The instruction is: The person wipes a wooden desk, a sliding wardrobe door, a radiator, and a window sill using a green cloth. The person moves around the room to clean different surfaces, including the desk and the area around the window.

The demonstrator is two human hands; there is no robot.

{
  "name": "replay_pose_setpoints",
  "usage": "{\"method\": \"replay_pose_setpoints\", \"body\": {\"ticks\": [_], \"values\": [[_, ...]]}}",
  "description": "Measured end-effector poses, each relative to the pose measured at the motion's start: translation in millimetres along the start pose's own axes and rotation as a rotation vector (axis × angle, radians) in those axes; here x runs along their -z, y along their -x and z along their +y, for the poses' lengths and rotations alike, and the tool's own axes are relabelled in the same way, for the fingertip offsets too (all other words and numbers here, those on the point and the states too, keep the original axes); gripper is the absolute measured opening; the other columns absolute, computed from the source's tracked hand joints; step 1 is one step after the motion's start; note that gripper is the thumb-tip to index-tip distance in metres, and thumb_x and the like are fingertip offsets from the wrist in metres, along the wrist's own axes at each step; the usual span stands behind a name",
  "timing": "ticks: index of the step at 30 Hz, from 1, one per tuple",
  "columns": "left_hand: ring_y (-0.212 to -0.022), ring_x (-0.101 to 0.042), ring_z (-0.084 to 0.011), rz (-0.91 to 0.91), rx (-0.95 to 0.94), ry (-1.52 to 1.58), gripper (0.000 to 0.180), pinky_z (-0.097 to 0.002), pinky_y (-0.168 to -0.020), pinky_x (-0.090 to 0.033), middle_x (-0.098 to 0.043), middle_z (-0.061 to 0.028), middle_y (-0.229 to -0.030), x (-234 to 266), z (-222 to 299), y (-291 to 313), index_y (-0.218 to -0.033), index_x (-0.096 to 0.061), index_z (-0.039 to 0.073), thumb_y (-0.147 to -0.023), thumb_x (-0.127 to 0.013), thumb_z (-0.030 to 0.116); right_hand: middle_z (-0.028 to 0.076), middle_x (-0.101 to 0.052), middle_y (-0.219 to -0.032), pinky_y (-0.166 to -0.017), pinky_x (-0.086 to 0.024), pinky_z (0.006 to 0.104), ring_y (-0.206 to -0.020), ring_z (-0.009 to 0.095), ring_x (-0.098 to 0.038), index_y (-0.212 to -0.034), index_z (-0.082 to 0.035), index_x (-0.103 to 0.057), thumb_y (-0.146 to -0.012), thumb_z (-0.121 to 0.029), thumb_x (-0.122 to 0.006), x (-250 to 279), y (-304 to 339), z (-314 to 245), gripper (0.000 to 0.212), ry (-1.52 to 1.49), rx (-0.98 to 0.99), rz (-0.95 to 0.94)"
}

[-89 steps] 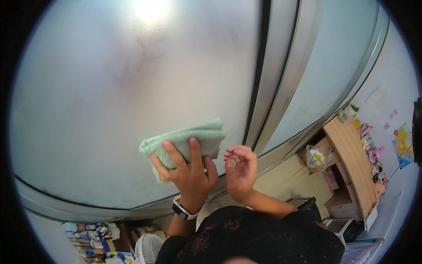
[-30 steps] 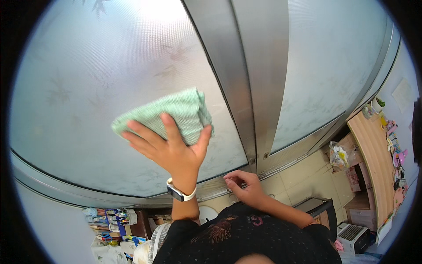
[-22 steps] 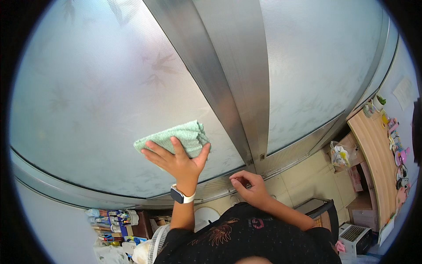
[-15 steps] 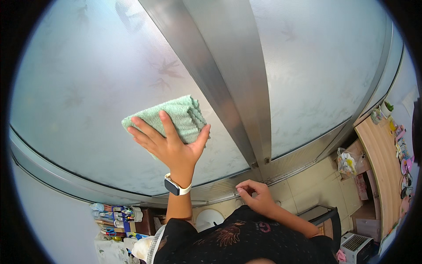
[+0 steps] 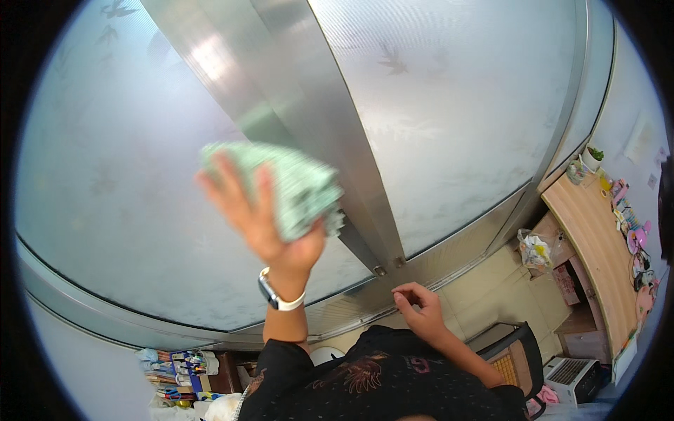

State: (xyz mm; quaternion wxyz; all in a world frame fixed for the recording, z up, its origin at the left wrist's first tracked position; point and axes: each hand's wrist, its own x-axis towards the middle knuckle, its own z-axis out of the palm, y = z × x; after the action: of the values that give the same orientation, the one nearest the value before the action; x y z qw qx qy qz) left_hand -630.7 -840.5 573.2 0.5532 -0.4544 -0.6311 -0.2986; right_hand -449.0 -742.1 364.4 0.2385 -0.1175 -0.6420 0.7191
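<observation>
My left hand (image 5: pixel 256 217), blurred by motion, holds a folded pale green cloth (image 5: pixel 298 186) with the fingers spread over it and the thumb at its lower edge. The cloth is up at the frosted glass panel (image 5: pixel 126 196) on the left and overlaps the metal door frame (image 5: pixel 281 84). A greenish reflection shows on the metal just above the cloth. My right hand (image 5: pixel 421 309) is held low in front of my body, its fingers loosely curled with nothing visible in them. A watch with a white band is on my left wrist.
A second frosted panel (image 5: pixel 456 126) stands right of the frame. At the right are a wooden desk (image 5: pixel 583 245) with small items, a hanging plastic bag (image 5: pixel 535 251) and a black-framed chair (image 5: pixel 516 351). Stationery and other items (image 5: pixel 175 372) are at the lower left.
The view has shifted right, so the door frame now appears further left. My left hand and the cloth have come over to the metal frame. My right hand stays curled in front of me.
</observation>
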Motion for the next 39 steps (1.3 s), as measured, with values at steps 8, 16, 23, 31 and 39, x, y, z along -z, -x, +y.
{"method": "replay_pose_setpoints", "body": {"ticks": [8, 16, 23, 31, 39], "values": [[-0.141, -0.011, -0.0562, -0.363, -0.076, -0.244, 0.059, -0.0671, -0.109, -0.012, -0.029, -0.0296, -0.151, -48.7, 38.8, 55.3, -0.129, -0.063, 0.023, -0.070, -0.060, 0.015, -0.002, -0.061, -0.075, -0.063, -0.045, 0.0217, -0.068, 0.004, -0.053, -0.098, 0.000, -0.065, -0.093, -0.015, -0.063, 16.2, 13.2, 7.1, 0.015, -0.038, -0.088, 0.091], [-0.140, -0.022, -0.0508, -0.153, -0.057, -0.400, 0.065, -0.0651, -0.108, -0.019, -0.036, -0.0155, -0.152, -71.1, 44.0, -60.5, -0.127, -0.064, 0.027, -0.064, -0.065, 0.011, -0.001, -0.062, -0.077, -0.063, -0.045, 0.0219, -0.070, 0.005, -0.055, -0.098, -0.001, -0.065, -0.093, -0.015, -0.063, 41.0, 22.2, 19.9, 0.015, 0.015, -0.095, 0.187], [-0.138, -0.032, -0.0430, -0.290, -0.130, -0.279, 0.059, -0.0568, -0.109, -0.024, -0.041, -0.0106, -0.150, -159.4, 89.6, 14.3, -0.127, -0.062, 0.025, -0.070, -0.063, 0.009, -0.001, -0.060, -0.077, -0.064, -0.046, 0.0215, -0.070, 0.005, -0.055, -0.099, 0.000, -0.063, -0.094, -0.012, -0.062, 56.5, 22.8, 18.8, 0.013, -0.025, -0.111, 0.269], [-0.137, -0.036, -0.0368, -0.165, -0.106, -0.448, 0.060, -0.0493, -0.112, -0.020, -0.045, -0.0054, -0.148, -228.0, 120.2, 90.7, -0.131, -0.058, 0.036, -0.077, -0.058, 0.010, -0.003, -0.059, -0.077, -0.062, -0.042, 0.0199, -0.068, 0.003, -0.050, -0.100, -0.001, -0.064, -0.094, -0.013, -0.061, 111.3, 44.0, 31.4, 0.014, -0.020, -0.089, 0.454], [-0.139, -0.029, -0.0423, -0.103, 0.047, -0.459, 0.056, -0.0538, -0.109, -0.020, -0.043, -0.0076, -0.150, -259.4, 142.3, 101.3, -0.130, -0.059, 0.038, -0.079, -0.066, 0.015, -0.001, -0.061, -0.079, -0.065, -0.045, 0.0217, -0.071, 0.005, -0.053, -0.101, -0.002, -0.064, -0.094, -0.014, -0.061, 141.3, 36.2, 36.7, 0.014, 0.019, -0.161, 0.516]]}}
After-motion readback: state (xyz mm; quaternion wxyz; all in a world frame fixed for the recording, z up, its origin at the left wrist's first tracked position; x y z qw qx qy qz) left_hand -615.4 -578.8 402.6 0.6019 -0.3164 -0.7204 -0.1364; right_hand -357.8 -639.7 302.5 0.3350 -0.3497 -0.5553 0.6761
